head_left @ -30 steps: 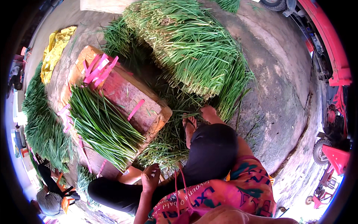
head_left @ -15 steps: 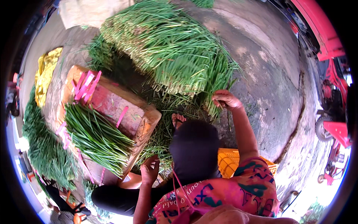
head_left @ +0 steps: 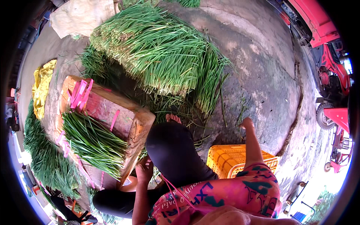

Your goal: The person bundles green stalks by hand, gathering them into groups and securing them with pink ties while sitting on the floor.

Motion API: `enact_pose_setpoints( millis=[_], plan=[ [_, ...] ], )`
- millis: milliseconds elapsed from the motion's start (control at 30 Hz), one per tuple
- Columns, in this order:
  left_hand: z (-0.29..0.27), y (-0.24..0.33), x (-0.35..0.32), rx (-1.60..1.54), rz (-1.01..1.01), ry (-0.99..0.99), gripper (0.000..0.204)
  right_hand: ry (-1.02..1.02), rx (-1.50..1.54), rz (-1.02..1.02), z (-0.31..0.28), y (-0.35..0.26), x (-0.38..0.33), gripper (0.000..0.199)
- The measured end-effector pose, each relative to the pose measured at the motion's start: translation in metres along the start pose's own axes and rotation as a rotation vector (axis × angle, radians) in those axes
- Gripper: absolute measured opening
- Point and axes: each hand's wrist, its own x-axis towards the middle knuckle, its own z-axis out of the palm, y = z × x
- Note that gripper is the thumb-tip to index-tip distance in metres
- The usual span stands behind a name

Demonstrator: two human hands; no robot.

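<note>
My left hand [head_left: 144, 170] rests low by my black-trousered knee [head_left: 170, 150], fingers loosely curled, beside the edge of a wooden board [head_left: 137, 127]. It holds nothing that I can see. My right hand [head_left: 246, 123] is stretched out over the concrete ground with its fingers closed, right of a big heap of green chives [head_left: 157, 56]. No stalks are visible in it. A smaller bunch of chives [head_left: 93, 142] lies across the board, with pink ties [head_left: 79, 93] at the board's far end. My bare foot [head_left: 173, 119] shows under the heap.
A yellow plastic crate [head_left: 228, 159] stands under my right arm. More chives [head_left: 41, 161] lie along the left edge, by a yellow cloth [head_left: 41, 86]. A pale sack [head_left: 80, 17] lies at the top. Red machinery [head_left: 330, 56] stands at the right.
My right hand has pulled away from the big chive heap, out to the right and lower over bare ground. The view has shifted, showing more of the yellow crate. My left hand stays by my knee.
</note>
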Motion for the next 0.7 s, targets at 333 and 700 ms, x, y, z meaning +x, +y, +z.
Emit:
enact_pose_setpoints(
  millis=[333,700],
  plan=[
    [0.013,-0.020,0.001,0.073,0.097,0.058,0.019,-0.067,0.978,0.193,-0.020,-0.238,0.027,0.125],
    [0.017,-0.029,-0.002,0.133,0.006,0.045,0.024,0.206,0.627,0.338,-0.030,-0.305,0.017,0.106]
  ],
)
